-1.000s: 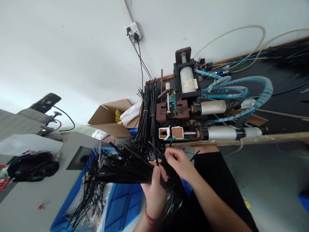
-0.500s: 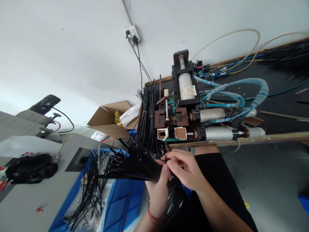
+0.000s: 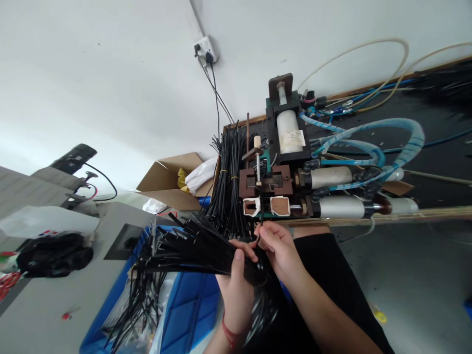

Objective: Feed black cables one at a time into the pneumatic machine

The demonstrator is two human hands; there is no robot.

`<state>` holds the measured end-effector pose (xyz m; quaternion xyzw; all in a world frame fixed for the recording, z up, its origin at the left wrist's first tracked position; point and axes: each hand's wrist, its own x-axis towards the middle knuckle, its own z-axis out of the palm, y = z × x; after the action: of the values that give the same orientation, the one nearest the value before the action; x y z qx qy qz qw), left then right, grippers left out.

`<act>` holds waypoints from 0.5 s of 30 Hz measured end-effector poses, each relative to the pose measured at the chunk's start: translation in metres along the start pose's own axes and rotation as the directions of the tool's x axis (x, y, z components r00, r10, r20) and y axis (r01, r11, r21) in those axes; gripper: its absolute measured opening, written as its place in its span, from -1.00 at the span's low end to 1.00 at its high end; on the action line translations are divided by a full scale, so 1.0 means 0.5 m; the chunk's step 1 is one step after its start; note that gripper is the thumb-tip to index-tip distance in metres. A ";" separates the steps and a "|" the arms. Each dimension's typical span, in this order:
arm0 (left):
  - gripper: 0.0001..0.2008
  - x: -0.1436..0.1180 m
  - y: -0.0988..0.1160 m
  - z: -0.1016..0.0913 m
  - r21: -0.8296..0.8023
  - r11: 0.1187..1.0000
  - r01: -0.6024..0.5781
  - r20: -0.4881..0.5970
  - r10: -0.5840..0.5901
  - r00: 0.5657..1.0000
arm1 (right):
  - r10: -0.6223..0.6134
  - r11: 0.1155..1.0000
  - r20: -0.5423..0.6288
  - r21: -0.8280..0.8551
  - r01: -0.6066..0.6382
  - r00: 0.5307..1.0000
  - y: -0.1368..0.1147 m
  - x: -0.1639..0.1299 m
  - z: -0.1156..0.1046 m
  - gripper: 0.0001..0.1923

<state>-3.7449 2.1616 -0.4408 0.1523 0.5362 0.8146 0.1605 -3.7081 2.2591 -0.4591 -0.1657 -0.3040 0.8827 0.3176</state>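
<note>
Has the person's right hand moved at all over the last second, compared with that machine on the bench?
Yes. The right hand has come up toward the machine; its fingertips now sit just under the two white-rimmed openings.

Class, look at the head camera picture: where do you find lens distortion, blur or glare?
Head view: the bench edge and wall corner bow and tilt, a wide-angle effect; the far right bench is smeared; the left hand and right hand are fairly sharp; the wall is evenly bright, with no harsh glare.

The person had bare arms with no sleeves on them. A thin red string (image 3: pixel 229 333) went round the left wrist. The clothes (image 3: pixel 328 275) were black.
</note>
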 end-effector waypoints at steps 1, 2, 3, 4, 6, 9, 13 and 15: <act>-0.77 0.000 0.000 -0.002 -0.003 1.000 0.004 0.000 -0.004 1.000 | 0.000 1.000 -0.003 0.014 0.000 1.000 0.003 -0.001 0.002 -0.61; -0.76 0.001 0.000 -0.003 0.000 1.000 0.003 -0.001 -0.003 1.000 | -0.005 1.000 -0.003 0.023 0.005 1.000 0.005 -0.001 0.003 -0.62; -0.75 0.001 0.000 -0.004 0.006 1.000 0.001 0.000 -0.001 1.000 | -0.010 1.000 -0.003 0.029 0.010 1.000 0.007 -0.001 0.002 -0.63; -0.74 0.001 0.000 -0.005 0.015 1.000 -0.003 0.000 0.003 1.000 | -0.015 0.999 -0.002 0.035 0.015 1.000 0.009 0.000 0.001 -0.64; -0.74 0.002 0.002 -0.006 0.027 1.000 -0.008 0.002 0.008 1.000 | -0.018 0.999 0.004 0.043 0.018 1.000 0.010 0.003 -0.001 -0.65; -0.75 0.003 0.005 -0.004 0.029 1.000 0.004 0.015 -0.004 1.000 | -0.008 0.999 0.019 0.053 0.007 1.000 0.010 0.009 -0.004 -0.64; -0.77 0.003 0.009 0.002 0.028 1.000 -0.002 0.005 0.001 1.000 | 0.012 0.997 0.061 0.071 -0.017 0.998 0.008 0.014 -0.006 -0.63; -0.77 0.002 0.008 0.003 0.030 1.000 -0.010 -0.006 0.010 1.000 | 0.018 0.997 0.079 0.074 -0.024 0.997 0.007 0.016 -0.007 -0.64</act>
<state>-3.7456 2.1619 -0.4362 0.1550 0.5479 0.8078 0.1525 -3.7140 2.2636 -0.4647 -0.1223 -0.2813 0.9026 0.3020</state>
